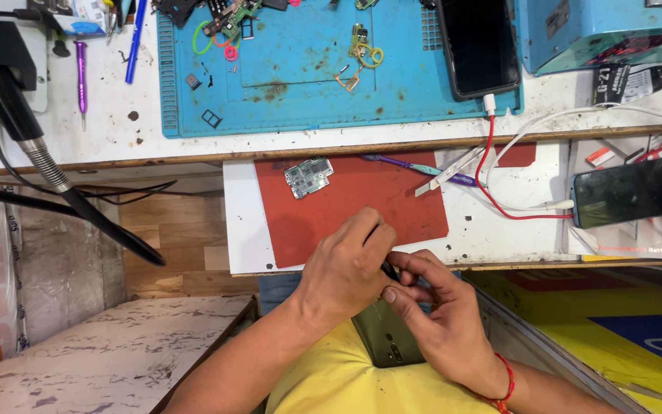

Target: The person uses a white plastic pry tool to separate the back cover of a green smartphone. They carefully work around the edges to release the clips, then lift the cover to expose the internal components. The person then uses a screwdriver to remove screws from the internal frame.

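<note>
Both hands, left hand [342,268] and right hand [434,310], pinch upright green phone [385,341]

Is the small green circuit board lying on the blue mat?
No, the circuit board lies on the red mat on the lower white shelf, apart from the blue mat above.

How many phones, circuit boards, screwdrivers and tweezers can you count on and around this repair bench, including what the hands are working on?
Phones: 3, on the blue mat, at the right edge, and a green one under the left hand and right hand
Circuit boards: 2, red mat, blue mat
Screwdrivers: 1
Tweezers: 1
Total: 7
</note>
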